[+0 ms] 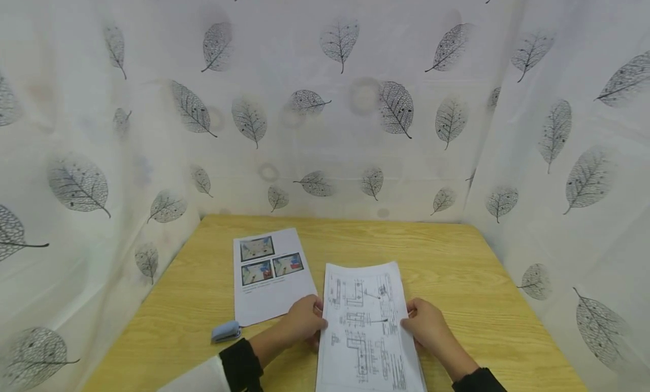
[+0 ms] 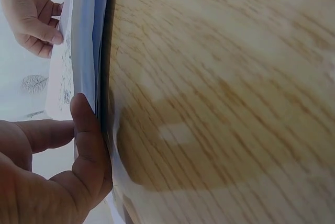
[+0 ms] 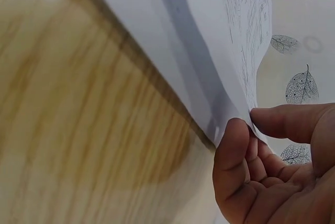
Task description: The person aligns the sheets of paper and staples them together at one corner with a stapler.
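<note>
A small stack of paper sheets [image 1: 363, 335], its top one printed with technical drawings, lies between my two hands at the front of the table. My left hand [image 1: 303, 321] pinches the stack's left edge, thumb on top and fingers beneath. On the opposite edge my right hand [image 1: 429, 327] pinches the sheets in the same way. In the left wrist view the layered edges of the paper [image 2: 89, 41] run past the left fingers. Through the right wrist view, the sheets [image 3: 193, 62] bow up from the wood near the right thumb and fingertips.
Behind the left hand lies a white sheet with three printed photos [image 1: 271, 293], partly beside the stack. A blue-grey stapler [image 1: 225, 331] sits left of the left wrist. Leaf-patterned curtains [image 1: 315, 144] enclose the wooden table [image 1: 447, 256] at the back and sides.
</note>
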A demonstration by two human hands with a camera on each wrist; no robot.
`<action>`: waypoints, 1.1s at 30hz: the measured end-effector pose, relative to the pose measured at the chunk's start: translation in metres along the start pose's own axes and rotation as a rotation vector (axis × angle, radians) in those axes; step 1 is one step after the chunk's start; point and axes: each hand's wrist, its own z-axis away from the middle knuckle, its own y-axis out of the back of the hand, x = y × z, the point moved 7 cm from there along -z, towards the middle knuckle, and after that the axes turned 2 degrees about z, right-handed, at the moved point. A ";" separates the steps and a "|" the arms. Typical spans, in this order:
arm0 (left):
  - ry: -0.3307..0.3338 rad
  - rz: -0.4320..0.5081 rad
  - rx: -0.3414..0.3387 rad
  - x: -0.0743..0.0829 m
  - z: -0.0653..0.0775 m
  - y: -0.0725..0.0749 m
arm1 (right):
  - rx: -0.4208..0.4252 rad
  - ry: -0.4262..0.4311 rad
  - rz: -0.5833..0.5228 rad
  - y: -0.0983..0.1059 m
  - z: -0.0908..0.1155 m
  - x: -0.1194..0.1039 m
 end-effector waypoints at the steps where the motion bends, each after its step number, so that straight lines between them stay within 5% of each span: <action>1: -0.003 0.002 -0.004 -0.001 0.000 0.000 | -0.001 0.002 0.005 -0.001 0.000 0.001; 20: 0.004 -0.083 0.033 -0.005 -0.002 0.000 | 0.064 0.059 0.193 -0.005 -0.003 0.003; 33: 0.057 -0.138 0.038 0.002 0.002 0.003 | 0.053 0.046 0.198 -0.001 -0.002 0.001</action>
